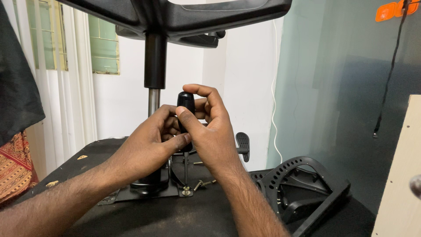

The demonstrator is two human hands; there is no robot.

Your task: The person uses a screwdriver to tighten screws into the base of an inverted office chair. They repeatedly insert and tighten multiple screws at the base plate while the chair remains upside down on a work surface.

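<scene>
Screwdriver (186,127) standing upright, black handle at top, thin shaft running straight down to a screw (187,191) at the corner of a flat metal mounting plate (131,193). Handle sitting between fingers of both hands, top of it poking out above the knuckles. Right hand (210,131) wrapping the handle from the right, thumb pressing across the front, index finger arching over the cap, remaining fingers curling behind. Left hand (151,140) closing in from the left, fingers curling against the lower handle, thumb touching the right hand's thumb base. Both hands clenching on the same handle, no gap showing. Shaft emerging below the palms, tip meeting the screw head. Loose screws (201,183) lying just right of the shaft on the dark padded seat underside (175,215). Chrome gas cylinder (154,98) rising just behind the left hand, topped by a black star base (175,17). Black lever paddle (243,146) sticking out right of the hands. Black perforated plastic frame (298,188) lying well right. White curtain (66,87) hanging far left.
</scene>
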